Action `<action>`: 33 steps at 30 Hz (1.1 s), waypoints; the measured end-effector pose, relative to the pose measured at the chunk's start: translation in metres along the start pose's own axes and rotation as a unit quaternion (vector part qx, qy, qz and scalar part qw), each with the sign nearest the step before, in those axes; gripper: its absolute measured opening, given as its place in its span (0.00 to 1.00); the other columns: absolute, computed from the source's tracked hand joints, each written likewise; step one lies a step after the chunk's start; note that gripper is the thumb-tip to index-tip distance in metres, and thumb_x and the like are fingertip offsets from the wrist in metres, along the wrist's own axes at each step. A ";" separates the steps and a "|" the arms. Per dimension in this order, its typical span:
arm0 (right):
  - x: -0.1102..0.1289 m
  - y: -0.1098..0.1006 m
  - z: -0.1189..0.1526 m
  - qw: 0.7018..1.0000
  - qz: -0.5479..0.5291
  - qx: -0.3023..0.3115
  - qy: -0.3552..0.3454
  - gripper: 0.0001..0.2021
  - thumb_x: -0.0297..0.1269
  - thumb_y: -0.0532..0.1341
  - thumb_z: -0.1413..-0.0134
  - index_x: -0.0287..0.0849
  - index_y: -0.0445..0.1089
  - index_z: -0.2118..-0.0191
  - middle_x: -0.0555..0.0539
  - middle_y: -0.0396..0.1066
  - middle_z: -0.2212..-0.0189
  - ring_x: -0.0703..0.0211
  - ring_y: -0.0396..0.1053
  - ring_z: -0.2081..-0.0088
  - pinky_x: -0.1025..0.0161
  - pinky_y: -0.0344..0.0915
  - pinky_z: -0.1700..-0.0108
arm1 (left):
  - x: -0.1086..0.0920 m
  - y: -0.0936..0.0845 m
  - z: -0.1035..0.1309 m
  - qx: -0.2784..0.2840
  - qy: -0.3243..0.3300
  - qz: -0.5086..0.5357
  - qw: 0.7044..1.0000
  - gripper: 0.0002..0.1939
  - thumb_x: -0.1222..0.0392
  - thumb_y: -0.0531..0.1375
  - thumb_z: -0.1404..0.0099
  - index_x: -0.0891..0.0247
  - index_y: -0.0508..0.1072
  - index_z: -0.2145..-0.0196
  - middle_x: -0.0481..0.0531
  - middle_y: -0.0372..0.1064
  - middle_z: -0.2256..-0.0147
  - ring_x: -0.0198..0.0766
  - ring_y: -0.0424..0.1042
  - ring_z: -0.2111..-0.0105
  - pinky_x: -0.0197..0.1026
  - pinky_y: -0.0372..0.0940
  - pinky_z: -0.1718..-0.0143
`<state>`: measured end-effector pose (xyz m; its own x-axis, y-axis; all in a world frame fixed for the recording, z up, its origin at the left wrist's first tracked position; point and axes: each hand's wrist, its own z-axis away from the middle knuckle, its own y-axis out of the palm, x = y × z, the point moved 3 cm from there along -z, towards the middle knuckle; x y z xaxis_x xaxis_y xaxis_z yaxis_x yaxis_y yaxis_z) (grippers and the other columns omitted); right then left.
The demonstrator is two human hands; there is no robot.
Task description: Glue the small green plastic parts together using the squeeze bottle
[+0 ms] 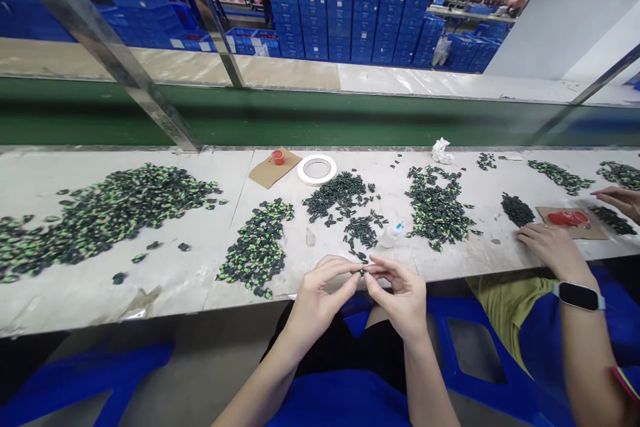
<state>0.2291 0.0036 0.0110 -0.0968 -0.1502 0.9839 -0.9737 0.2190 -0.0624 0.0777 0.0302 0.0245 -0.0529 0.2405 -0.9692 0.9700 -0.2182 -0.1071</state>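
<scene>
Above the table's front edge, my left hand (327,290) and my right hand (397,293) meet fingertip to fingertip. Both pinch one small dark part with a bit of green (362,272); its exact kind is too small to make out. Just beyond my fingers lies a scatter of small dark pieces (361,232), with a larger pile of dark pieces (337,193) behind it. A white squeeze bottle with a blue tip (393,233) stands by my right hand. Left of my hands is a heap of black-and-green parts (257,247); a similar heap (439,207) lies to the right.
A roll of white tape (317,170) lies near a red cap (278,157) on cardboard (265,173). A long black-and-green heap (135,203) covers the left. Crumpled tissue (442,151) sits at the back. A co-worker's hands (555,250) work at right. A metal post (125,73) rises at left.
</scene>
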 end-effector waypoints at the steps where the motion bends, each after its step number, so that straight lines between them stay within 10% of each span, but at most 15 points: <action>1: -0.002 -0.001 -0.001 1.000 -0.007 0.009 0.006 0.14 0.31 0.67 0.53 0.44 0.75 0.58 0.47 0.78 0.70 0.58 0.76 0.70 0.61 0.76 0.65 | -0.001 -0.001 -0.001 0.008 0.003 0.000 1.000 0.07 0.64 0.62 0.40 0.61 0.80 0.65 0.54 0.77 0.67 0.41 0.75 0.63 0.41 0.71 0.60; 14: -0.016 0.002 0.005 1.000 -0.024 -0.015 -0.004 0.08 0.33 0.66 0.54 0.45 0.69 0.66 0.49 0.74 0.74 0.60 0.74 0.72 0.66 0.73 0.70 | -0.013 0.007 0.007 -0.047 0.013 -0.048 0.998 0.05 0.64 0.63 0.42 0.59 0.80 0.68 0.53 0.77 0.71 0.41 0.74 0.67 0.41 0.71 0.65; 33: 0.005 0.001 0.001 0.993 0.095 0.036 -0.062 0.15 0.28 0.63 0.55 0.44 0.68 0.58 0.53 0.71 0.76 0.63 0.71 0.76 0.66 0.73 0.71 | -0.003 -0.006 -0.007 0.115 0.002 -0.040 0.993 0.09 0.63 0.60 0.39 0.59 0.80 0.63 0.55 0.77 0.67 0.42 0.74 0.63 0.43 0.71 0.60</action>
<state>0.2273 0.0025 0.0152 -0.3010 -0.2315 0.9251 -0.9471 0.1862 -0.2615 0.0733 0.0374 0.0301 -0.1265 0.2699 -0.9545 0.8829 -0.4080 -0.2324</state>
